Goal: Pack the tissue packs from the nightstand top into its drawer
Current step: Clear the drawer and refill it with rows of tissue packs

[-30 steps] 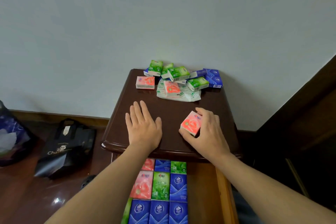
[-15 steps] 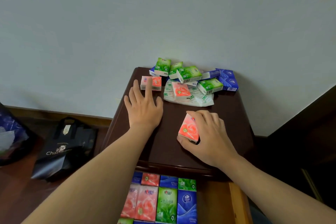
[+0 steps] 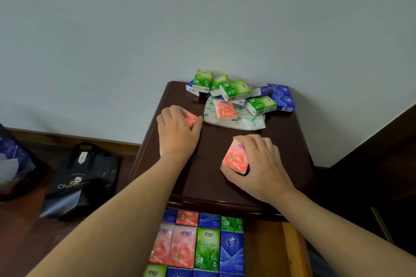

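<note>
The right hand [image 3: 258, 168] is clamped around a pink pack [image 3: 236, 157], tilted on the nightstand [image 3: 209, 177]. The left hand [image 3: 177, 135] curls over a second pink pack [image 3: 192, 118] farther back. The open drawer [image 3: 263, 247] lies directly below, nearer the person; the free space is at its right side.

Dark wood table [image 3: 225, 177] — loose tissue packs [image 3: 236, 91] heaped at the far edge, beyond the fingers [image 3: 245, 141]. One pink pack [image 3: 225, 111] lies on a crumpled wrapper [image 3: 247, 120]; two more pink packs under the fingers, nearer.
</note>
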Demonstrator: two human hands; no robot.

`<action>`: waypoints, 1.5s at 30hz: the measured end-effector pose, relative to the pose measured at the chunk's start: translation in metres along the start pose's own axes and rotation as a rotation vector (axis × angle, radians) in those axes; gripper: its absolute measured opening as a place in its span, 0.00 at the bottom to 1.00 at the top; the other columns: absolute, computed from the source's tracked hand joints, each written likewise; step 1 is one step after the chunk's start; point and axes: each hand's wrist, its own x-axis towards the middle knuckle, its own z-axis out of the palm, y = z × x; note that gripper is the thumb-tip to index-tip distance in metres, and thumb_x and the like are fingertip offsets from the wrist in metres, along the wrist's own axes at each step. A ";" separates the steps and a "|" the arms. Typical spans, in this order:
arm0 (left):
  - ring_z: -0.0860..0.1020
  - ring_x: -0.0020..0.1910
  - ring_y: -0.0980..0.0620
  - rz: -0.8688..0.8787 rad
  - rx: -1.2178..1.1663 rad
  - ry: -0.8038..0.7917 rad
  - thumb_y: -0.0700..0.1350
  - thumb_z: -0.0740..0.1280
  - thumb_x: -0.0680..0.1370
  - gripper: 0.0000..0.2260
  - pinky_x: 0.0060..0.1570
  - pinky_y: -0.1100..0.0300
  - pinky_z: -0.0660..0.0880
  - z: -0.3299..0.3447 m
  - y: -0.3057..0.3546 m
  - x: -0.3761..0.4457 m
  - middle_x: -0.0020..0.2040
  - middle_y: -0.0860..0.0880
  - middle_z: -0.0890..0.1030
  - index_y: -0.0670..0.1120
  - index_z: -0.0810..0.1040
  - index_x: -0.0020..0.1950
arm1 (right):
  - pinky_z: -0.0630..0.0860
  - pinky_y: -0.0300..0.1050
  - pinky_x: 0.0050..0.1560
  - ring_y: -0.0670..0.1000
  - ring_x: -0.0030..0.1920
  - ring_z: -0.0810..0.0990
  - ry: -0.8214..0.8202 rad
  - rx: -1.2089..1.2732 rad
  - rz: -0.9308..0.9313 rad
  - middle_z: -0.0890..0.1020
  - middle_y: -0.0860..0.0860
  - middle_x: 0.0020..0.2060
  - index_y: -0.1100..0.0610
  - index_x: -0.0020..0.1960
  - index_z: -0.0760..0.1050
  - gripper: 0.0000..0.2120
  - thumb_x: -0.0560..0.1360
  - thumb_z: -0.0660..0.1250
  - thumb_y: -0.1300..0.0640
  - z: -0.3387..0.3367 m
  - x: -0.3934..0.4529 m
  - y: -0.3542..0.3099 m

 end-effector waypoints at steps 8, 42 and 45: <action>0.71 0.59 0.59 -0.123 -0.489 -0.042 0.52 0.83 0.68 0.33 0.59 0.62 0.72 -0.065 -0.005 -0.093 0.58 0.58 0.66 0.60 0.63 0.61 | 0.70 0.46 0.65 0.48 0.63 0.70 -0.023 0.257 0.075 0.71 0.43 0.63 0.40 0.75 0.65 0.39 0.69 0.76 0.36 -0.013 -0.007 -0.010; 0.71 0.62 0.72 -0.267 -0.685 -0.382 0.47 0.70 0.82 0.19 0.48 0.78 0.74 -0.121 0.019 -0.310 0.64 0.63 0.74 0.68 0.69 0.65 | 0.85 0.55 0.54 0.57 0.60 0.83 -0.037 0.742 1.063 0.79 0.55 0.65 0.52 0.73 0.67 0.23 0.81 0.70 0.58 0.020 -0.194 -0.034; 0.74 0.60 0.71 -0.303 -0.744 -0.401 0.48 0.69 0.82 0.19 0.44 0.73 0.78 -0.121 0.018 -0.310 0.63 0.63 0.74 0.70 0.68 0.63 | 0.82 0.59 0.62 0.59 0.65 0.81 -0.046 0.593 1.048 0.78 0.55 0.68 0.52 0.76 0.68 0.22 0.83 0.67 0.55 0.026 -0.183 -0.035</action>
